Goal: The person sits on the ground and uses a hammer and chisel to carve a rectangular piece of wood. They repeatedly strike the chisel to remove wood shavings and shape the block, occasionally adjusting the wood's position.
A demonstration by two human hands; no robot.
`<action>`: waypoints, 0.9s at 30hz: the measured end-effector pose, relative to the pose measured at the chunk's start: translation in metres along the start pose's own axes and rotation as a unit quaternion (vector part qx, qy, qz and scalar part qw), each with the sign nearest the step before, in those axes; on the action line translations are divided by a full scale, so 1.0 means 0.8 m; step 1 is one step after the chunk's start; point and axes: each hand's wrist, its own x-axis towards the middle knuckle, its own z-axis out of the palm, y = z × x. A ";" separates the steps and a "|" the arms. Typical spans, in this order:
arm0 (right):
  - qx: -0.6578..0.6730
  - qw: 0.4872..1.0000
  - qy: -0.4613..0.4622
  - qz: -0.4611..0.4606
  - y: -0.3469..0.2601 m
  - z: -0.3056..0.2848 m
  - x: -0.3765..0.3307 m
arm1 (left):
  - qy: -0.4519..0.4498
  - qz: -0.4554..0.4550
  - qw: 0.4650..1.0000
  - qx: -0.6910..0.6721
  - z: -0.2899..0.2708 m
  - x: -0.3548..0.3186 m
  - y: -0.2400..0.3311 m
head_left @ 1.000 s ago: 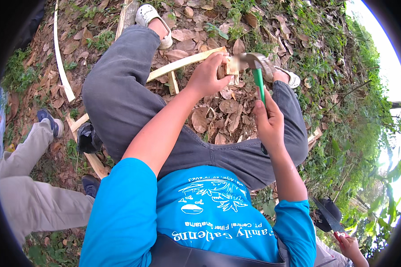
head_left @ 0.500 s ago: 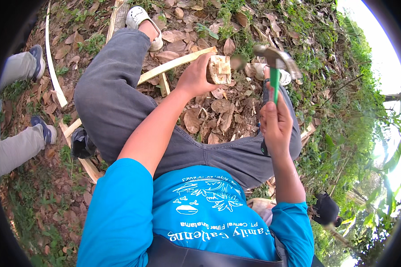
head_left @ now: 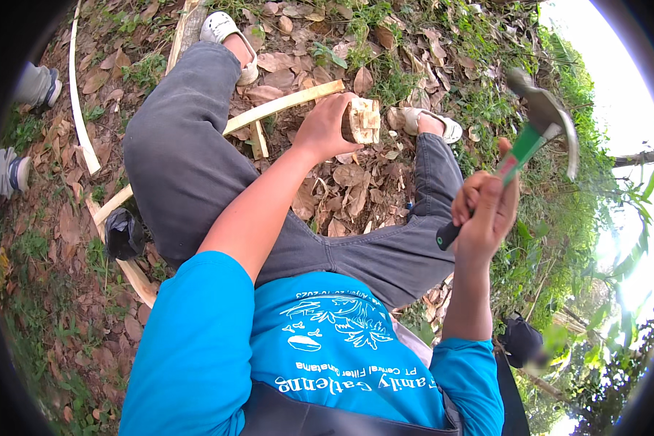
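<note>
My left hand [head_left: 325,131] grips a wooden block [head_left: 362,121] between my knees. The block's rough, pale end is turned up, with small raised pieces of wood on it. How far the block extends below is hidden. Off to the right, my right hand [head_left: 487,207] is closed around the green and black handle of a claw hammer [head_left: 519,154]. The hammer's metal head is raised and tilted outward, well apart from the block. Just beyond my left hand lies a pale wooden strip [head_left: 283,106], crossing a shorter piece of wood [head_left: 259,139].
Dry leaves [head_left: 349,176] and grass cover the ground. A long curved pale strip [head_left: 76,87] lies at the left, near another person's shoes [head_left: 20,173]. A black bag-like object [head_left: 124,235] rests beside my left thigh, by more wood strips. Another dark object [head_left: 522,341] is at the lower right.
The hammer has swung up and outward to the right, away from the block. My left hand still holds the block in nearly the same place. The other person's feet have shifted left.
</note>
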 end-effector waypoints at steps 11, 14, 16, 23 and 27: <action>-0.021 0.974 -0.011 0.223 0.118 0.011 -0.070 | -0.020 0.064 0.998 0.003 0.015 -0.022 0.022; 0.014 0.996 0.028 0.082 0.044 -0.007 -0.048 | -0.008 0.040 0.998 0.047 0.012 -0.020 0.020; 0.080 0.994 0.078 -0.017 0.019 -0.013 -0.042 | 0.002 0.028 0.999 0.045 0.011 -0.015 0.019; -0.170 0.951 -0.084 0.245 0.153 0.008 -0.037 | 0.000 0.014 1.000 0.027 0.019 0.001 0.032; -0.061 0.988 0.000 0.143 0.039 -0.026 -0.021 | -0.020 -0.021 0.999 0.039 0.011 -0.007 0.026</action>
